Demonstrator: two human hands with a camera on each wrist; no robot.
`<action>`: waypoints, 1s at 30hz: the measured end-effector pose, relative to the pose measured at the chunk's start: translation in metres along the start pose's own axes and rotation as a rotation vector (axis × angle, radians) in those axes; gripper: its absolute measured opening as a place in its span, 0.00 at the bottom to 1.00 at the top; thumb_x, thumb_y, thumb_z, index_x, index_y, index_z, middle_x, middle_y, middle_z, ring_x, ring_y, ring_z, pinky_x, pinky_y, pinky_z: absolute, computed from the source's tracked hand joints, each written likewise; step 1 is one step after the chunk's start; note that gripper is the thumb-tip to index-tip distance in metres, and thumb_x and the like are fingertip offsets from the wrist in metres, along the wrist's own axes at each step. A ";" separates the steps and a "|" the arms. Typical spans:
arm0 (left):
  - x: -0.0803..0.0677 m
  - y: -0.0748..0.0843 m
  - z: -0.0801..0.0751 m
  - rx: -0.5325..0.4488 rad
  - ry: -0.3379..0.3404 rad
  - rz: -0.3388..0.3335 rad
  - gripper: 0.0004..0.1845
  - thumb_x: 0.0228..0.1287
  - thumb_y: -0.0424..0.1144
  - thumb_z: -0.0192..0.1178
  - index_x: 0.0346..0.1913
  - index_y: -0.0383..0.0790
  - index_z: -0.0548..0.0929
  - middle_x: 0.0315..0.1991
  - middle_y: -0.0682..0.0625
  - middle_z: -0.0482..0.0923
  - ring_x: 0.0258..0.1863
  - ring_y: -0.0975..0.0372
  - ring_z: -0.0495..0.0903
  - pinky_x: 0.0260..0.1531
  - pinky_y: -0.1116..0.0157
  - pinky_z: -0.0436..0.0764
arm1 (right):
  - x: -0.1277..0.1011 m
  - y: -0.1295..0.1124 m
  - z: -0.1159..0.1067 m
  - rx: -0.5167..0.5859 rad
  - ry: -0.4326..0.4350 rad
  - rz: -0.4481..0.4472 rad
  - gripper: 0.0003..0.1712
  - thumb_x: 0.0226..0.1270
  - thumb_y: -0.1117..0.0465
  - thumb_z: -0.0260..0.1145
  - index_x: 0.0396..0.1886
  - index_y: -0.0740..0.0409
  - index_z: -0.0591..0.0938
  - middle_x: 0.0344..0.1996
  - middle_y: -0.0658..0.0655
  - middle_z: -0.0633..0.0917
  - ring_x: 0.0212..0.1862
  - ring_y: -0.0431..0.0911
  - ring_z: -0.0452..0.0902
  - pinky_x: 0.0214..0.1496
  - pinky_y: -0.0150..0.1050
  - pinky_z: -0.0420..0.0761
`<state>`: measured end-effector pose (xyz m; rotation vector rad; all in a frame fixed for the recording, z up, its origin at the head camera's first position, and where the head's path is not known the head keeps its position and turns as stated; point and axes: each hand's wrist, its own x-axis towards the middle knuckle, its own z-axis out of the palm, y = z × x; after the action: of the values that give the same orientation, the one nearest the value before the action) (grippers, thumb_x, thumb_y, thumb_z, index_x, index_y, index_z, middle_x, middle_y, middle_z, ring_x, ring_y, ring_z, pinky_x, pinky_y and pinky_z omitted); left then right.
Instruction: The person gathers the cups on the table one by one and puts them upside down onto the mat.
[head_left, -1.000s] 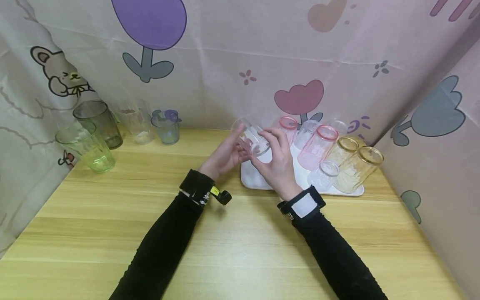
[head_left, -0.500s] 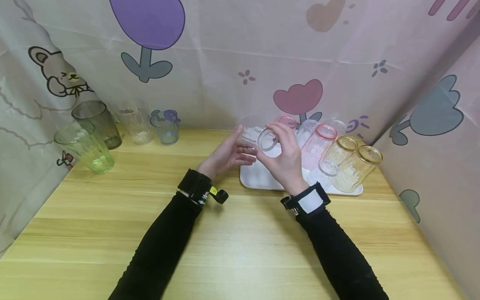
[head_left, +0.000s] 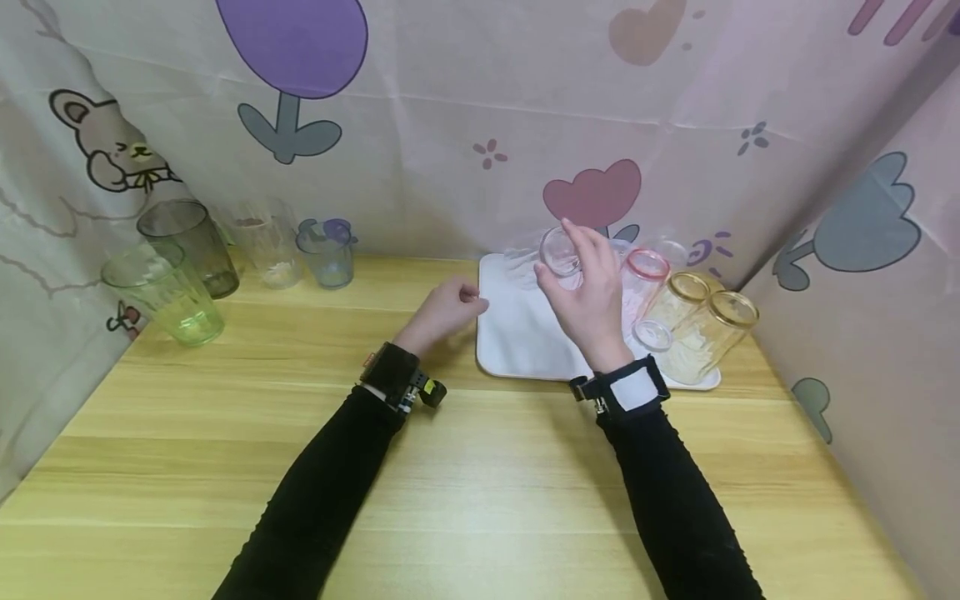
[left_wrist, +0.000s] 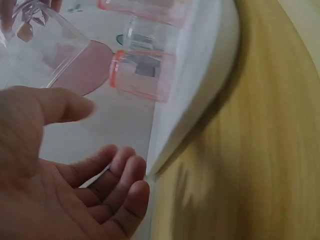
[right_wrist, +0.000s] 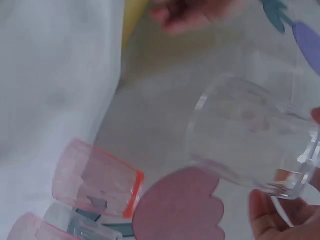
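The right hand (head_left: 588, 292) grips a clear ribbed plastic cup (head_left: 559, 251) in curled fingers, holding it tilted in the air above the far part of the white rectangular tray (head_left: 517, 333). The left hand (head_left: 442, 310) holds nothing, its fingers loosely curled just beside the tray's left edge above the pale wooden counter (head_left: 450, 483). Pink-rimmed cups (head_left: 643, 279) and gold-rimmed cups (head_left: 712, 329) lie on the tray's right side, while green, grey and clear tumblers (head_left: 168, 296) stand well apart at the counter's far left.

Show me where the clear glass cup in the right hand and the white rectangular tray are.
clear glass cup (head_left: 559, 251), head view, on its round base.
white rectangular tray (head_left: 517, 342), head view, on its bare surface.
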<state>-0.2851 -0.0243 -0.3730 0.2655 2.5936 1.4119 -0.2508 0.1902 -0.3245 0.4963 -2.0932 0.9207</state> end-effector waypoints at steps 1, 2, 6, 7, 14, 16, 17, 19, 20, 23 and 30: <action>0.000 -0.001 0.001 0.028 -0.003 0.001 0.25 0.73 0.44 0.61 0.65 0.32 0.75 0.59 0.39 0.79 0.57 0.49 0.79 0.62 0.53 0.79 | 0.002 0.001 -0.002 -0.013 -0.016 0.030 0.35 0.64 0.58 0.74 0.70 0.63 0.78 0.61 0.69 0.79 0.62 0.64 0.71 0.65 0.57 0.69; 0.001 -0.002 0.002 0.052 -0.009 0.000 0.25 0.72 0.42 0.62 0.65 0.31 0.75 0.59 0.39 0.79 0.57 0.49 0.79 0.62 0.53 0.79 | 0.005 0.001 -0.005 -0.025 -0.033 0.061 0.35 0.64 0.58 0.74 0.70 0.63 0.78 0.61 0.69 0.79 0.62 0.65 0.71 0.64 0.58 0.69; 0.001 -0.004 0.007 0.138 -0.054 -0.039 0.28 0.69 0.37 0.64 0.68 0.31 0.73 0.59 0.39 0.77 0.56 0.50 0.79 0.58 0.55 0.82 | 0.013 0.005 -0.013 -0.087 -0.109 0.190 0.35 0.66 0.56 0.73 0.71 0.61 0.77 0.62 0.69 0.78 0.64 0.67 0.69 0.65 0.60 0.68; 0.001 -0.003 0.008 0.154 -0.067 -0.050 0.29 0.68 0.36 0.64 0.69 0.31 0.72 0.60 0.39 0.77 0.56 0.50 0.79 0.57 0.56 0.82 | 0.014 0.006 -0.014 -0.100 -0.128 0.216 0.35 0.66 0.55 0.72 0.71 0.61 0.77 0.62 0.70 0.78 0.65 0.67 0.69 0.66 0.60 0.67; -0.003 -0.003 0.012 0.212 -0.099 -0.052 0.31 0.66 0.31 0.64 0.71 0.30 0.71 0.58 0.40 0.78 0.50 0.52 0.80 0.51 0.60 0.83 | 0.017 0.014 -0.012 -0.198 -0.260 0.322 0.35 0.70 0.53 0.70 0.73 0.60 0.76 0.66 0.71 0.76 0.70 0.67 0.65 0.70 0.62 0.67; -0.002 -0.003 0.012 0.225 -0.095 -0.041 0.31 0.65 0.31 0.64 0.71 0.29 0.72 0.58 0.41 0.78 0.51 0.53 0.78 0.54 0.60 0.82 | 0.017 0.015 -0.010 -0.219 -0.300 0.341 0.34 0.71 0.53 0.69 0.74 0.60 0.75 0.67 0.71 0.74 0.70 0.67 0.64 0.69 0.63 0.68; -0.002 -0.003 0.013 0.226 -0.092 -0.035 0.30 0.65 0.31 0.64 0.70 0.29 0.72 0.57 0.41 0.78 0.51 0.53 0.78 0.54 0.59 0.82 | 0.017 0.016 -0.009 -0.229 -0.318 0.348 0.34 0.72 0.54 0.69 0.74 0.60 0.75 0.67 0.72 0.74 0.70 0.67 0.64 0.69 0.64 0.68; -0.002 -0.003 0.014 0.229 -0.092 -0.023 0.30 0.65 0.30 0.64 0.69 0.28 0.73 0.55 0.41 0.78 0.51 0.52 0.78 0.55 0.59 0.81 | 0.016 0.017 -0.007 -0.252 -0.352 0.360 0.33 0.73 0.55 0.68 0.73 0.60 0.75 0.66 0.73 0.74 0.69 0.68 0.64 0.67 0.64 0.70; -0.002 -0.003 0.015 0.232 -0.092 -0.018 0.29 0.65 0.30 0.64 0.68 0.27 0.73 0.55 0.41 0.78 0.51 0.52 0.78 0.56 0.58 0.81 | 0.016 0.018 -0.005 -0.264 -0.368 0.365 0.32 0.73 0.55 0.68 0.73 0.60 0.75 0.66 0.74 0.74 0.69 0.68 0.64 0.67 0.65 0.70; -0.002 -0.002 0.016 0.241 -0.092 -0.005 0.27 0.64 0.30 0.65 0.66 0.26 0.75 0.54 0.40 0.78 0.51 0.51 0.77 0.59 0.57 0.80 | 0.014 0.022 -0.002 -0.294 -0.404 0.380 0.33 0.74 0.55 0.68 0.74 0.59 0.74 0.67 0.75 0.73 0.69 0.69 0.63 0.66 0.64 0.71; -0.004 0.000 0.019 0.230 -0.084 -0.009 0.28 0.63 0.28 0.65 0.66 0.25 0.75 0.56 0.38 0.78 0.49 0.52 0.77 0.54 0.60 0.82 | 0.009 0.029 0.004 -0.310 -0.469 0.426 0.36 0.74 0.56 0.67 0.79 0.56 0.69 0.70 0.75 0.70 0.68 0.70 0.62 0.67 0.64 0.67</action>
<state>-0.2771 -0.0100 -0.3833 0.3356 2.6826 1.0735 -0.2755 0.2062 -0.3323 0.1030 -2.7822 0.7304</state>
